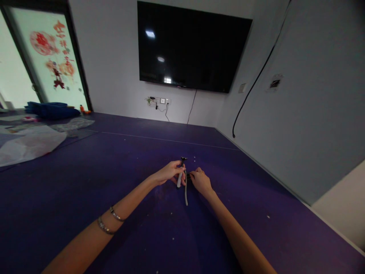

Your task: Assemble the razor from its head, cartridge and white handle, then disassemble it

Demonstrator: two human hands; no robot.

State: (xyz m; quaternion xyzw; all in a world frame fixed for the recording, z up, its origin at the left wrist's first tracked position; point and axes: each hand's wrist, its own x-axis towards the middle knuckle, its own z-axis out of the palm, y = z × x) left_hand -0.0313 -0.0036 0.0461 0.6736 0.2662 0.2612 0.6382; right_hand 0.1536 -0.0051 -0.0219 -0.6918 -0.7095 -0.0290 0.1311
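My left hand (172, 173) is closed round a slim tool with a light grey handle (180, 179) and a small dark head (183, 158). The tool stands nearly upright in the fingers, and its exact kind is unclear. Just right of the handle, a thin grey curved strip, like a cord or tube (186, 194), hangs down with its lower end free. My right hand (201, 182) is close beside it, fingers pinched at a small dark piece (188, 176) that the fingertips partly hide. Both hands are low over the purple floor surface (137, 220).
White plastic sheeting (34, 142) and a dark blue cloth bundle (53, 109) lie at the left. A black cable (253, 83) hangs along the right wall. A television (194, 47) hangs above wall sockets (162, 101). Small white bits (173, 239) dot the floor.
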